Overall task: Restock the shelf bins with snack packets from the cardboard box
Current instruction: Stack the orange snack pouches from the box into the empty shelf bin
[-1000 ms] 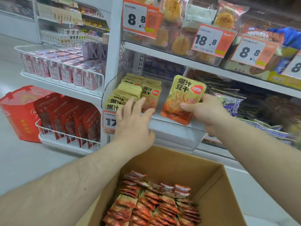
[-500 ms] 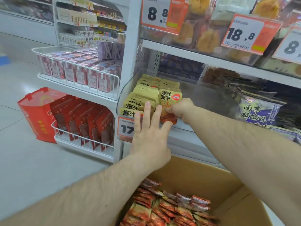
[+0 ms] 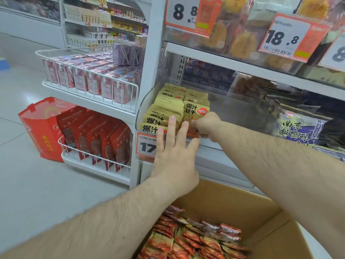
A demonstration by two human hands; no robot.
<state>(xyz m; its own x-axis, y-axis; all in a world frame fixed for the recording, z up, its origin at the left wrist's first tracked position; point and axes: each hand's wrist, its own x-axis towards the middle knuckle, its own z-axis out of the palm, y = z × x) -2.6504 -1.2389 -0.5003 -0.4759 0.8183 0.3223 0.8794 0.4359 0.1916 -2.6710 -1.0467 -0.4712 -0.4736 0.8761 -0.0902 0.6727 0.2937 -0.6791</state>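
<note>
A clear plastic shelf bin holds two rows of yellow snack packets. My right hand grips the front packet of the right row by its lower part, inside the bin. My left hand lies flat with straight fingers against the bin's front, fingertips touching the front packets of the left row. Below, an open cardboard box holds several red and orange snack packets.
An orange price tag hangs on the bin's front. Left of the shelf post stand two white wire baskets with red packs, and a red bag on the floor. Dark snack bags fill the shelf to the right.
My right hand carried the yellow packet left and down into the bin's right row. My left hand stayed pressed against the bin's front. The view shifted closer.
</note>
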